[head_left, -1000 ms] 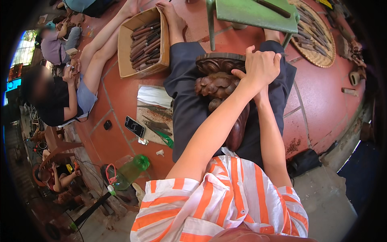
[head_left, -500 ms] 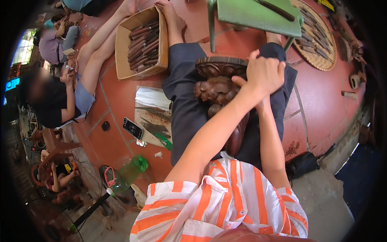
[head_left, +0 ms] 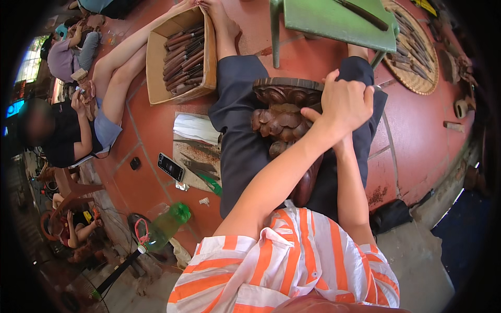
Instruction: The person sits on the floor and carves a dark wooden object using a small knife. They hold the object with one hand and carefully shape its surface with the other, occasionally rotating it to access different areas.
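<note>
A dark brown carved wooden piece [head_left: 282,124] with a flat rounded end and bulging lobed relief stands between my thighs. My left hand [head_left: 347,104] lies across its right side, over my right hand. The left fingers are curled closed, and what they hold, if anything, is hidden. A thumb points left against the carving; whose hand it belongs to is hard to tell. Of my right hand only the wrist area [head_left: 343,143] shows, beneath the left; its fingers are hidden. Both forearms reach up from my striped shirt, the left one crossing in front of the carving's lower part.
A cardboard box [head_left: 210,86] of wooden-handled tools stands beyond my left leg. Ahead is a green stool [head_left: 334,26] bearing a dark blade; right of it, a woven tray [head_left: 424,86] holds more tools. A phone [head_left: 170,167] and a green bottle [head_left: 166,227] lie left. Other people sit nearby.
My hands have shifted slightly up and right beside the carving, still stacked. At the left, the seated person's head and hands have moved a little.
</note>
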A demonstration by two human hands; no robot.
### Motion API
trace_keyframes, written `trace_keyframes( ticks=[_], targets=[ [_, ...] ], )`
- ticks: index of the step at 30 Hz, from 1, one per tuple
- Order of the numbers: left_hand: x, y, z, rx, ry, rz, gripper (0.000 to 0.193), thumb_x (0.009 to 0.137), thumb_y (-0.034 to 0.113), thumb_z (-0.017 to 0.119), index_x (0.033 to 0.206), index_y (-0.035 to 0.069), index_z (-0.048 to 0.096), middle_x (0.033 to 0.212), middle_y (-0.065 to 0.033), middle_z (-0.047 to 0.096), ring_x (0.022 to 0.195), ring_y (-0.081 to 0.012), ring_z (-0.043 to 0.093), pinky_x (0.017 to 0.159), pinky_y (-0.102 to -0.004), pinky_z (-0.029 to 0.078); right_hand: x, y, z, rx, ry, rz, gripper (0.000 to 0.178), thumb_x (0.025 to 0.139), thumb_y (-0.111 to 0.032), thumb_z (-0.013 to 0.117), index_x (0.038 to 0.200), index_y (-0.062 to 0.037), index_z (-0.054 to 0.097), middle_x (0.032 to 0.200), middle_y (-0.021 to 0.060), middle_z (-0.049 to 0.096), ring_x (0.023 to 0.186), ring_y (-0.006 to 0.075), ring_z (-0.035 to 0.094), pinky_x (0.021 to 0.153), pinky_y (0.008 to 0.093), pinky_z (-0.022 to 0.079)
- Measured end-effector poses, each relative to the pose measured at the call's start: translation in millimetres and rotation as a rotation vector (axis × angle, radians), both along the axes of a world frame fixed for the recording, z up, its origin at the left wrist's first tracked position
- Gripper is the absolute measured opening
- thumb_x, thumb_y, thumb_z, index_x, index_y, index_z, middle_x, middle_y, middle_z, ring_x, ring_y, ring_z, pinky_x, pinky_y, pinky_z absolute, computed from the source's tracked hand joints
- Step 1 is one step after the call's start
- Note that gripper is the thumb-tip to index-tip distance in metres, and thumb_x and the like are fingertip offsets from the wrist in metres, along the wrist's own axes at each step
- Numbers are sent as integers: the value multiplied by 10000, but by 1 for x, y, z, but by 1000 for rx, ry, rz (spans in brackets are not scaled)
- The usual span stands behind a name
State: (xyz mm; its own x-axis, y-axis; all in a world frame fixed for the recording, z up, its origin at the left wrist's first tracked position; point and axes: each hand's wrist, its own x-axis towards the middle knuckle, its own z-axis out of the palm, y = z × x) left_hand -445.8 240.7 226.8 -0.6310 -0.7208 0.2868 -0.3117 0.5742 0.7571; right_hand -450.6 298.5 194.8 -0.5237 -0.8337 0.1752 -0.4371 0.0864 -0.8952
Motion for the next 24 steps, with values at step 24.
trace_keyframes(
  ticks=[24],
  targets=[
    [2,-10,-6,71,63,-35,360,862,239,558,597,10,641,560,-198,588,549,-383,582,835,-463,458,4,-1,-13,-5,-21,-52,418,719,-249,861,825,-41,514,740,-8,474,658,136,414,580,322,371]
  ],
)
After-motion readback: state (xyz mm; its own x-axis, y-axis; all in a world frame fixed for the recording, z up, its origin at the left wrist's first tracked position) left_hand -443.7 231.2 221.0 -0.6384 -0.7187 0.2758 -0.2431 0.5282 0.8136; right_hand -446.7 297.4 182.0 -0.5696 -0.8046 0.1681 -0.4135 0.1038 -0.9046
